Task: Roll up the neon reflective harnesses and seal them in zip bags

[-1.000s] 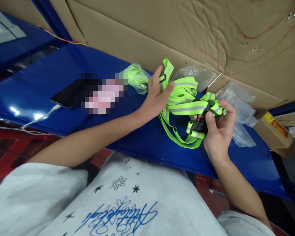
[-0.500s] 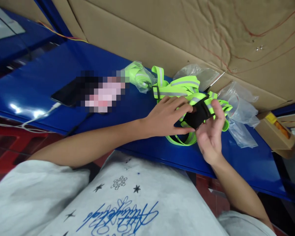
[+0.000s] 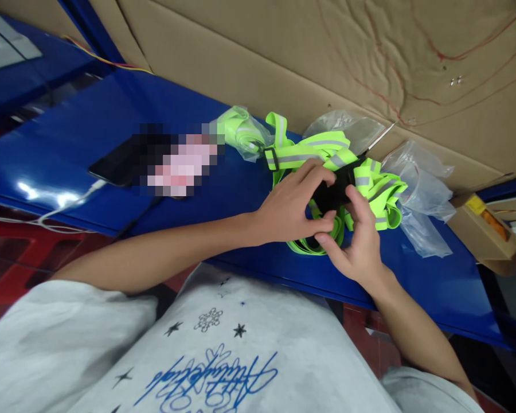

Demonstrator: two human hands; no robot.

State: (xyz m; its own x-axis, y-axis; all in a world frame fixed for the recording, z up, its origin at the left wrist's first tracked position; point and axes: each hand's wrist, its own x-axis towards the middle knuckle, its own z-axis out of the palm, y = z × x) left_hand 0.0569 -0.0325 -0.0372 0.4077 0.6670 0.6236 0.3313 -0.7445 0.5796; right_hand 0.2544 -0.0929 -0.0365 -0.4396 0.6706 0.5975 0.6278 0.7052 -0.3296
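A neon-green reflective strap harness (image 3: 327, 152) with grey stripes lies bunched on the blue table (image 3: 69, 143). Its black buckle piece (image 3: 333, 192) sits between both hands. My left hand (image 3: 294, 203) grips the buckle from the left, fingers curled over it. My right hand (image 3: 355, 241) holds it from the right and below, thumb pressing on top. A loop of strap (image 3: 313, 245) hangs under the hands.
A bagged green harness (image 3: 241, 132) lies behind on the left. Clear plastic bags (image 3: 417, 189) sit to the right. A phone (image 3: 116, 163) with a white cable lies at the left. A small cardboard box (image 3: 484, 229) stands at far right; a cardboard wall (image 3: 327, 51) rises behind.
My left hand let go of the upper strap and came down onto the black buckle. My right hand shifted left, and both hands now close together on the buckle.
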